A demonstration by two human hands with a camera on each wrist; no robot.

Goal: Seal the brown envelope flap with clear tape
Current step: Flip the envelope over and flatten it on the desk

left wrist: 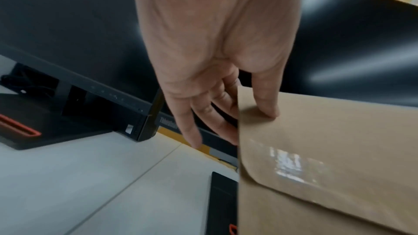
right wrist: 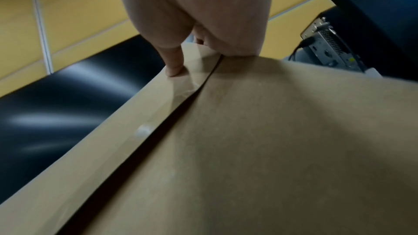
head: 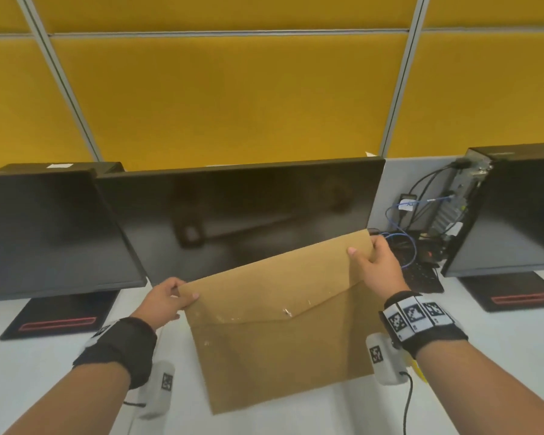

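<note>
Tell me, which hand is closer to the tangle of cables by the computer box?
Right. The right hand pinches the envelope corner just beside the cables; the left hand holds the opposite corner, far across.

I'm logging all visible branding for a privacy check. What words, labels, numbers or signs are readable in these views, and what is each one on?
"Think...": start of a brand name on the monitor's lower bezel, left wrist view; the rest is blurred.
White stickers on the computer cases: too small to read.
Square coded markers on the right wristband: patterns only, with tiny unreadable print beneath.
Brown envelope: no writing visible.
</note>
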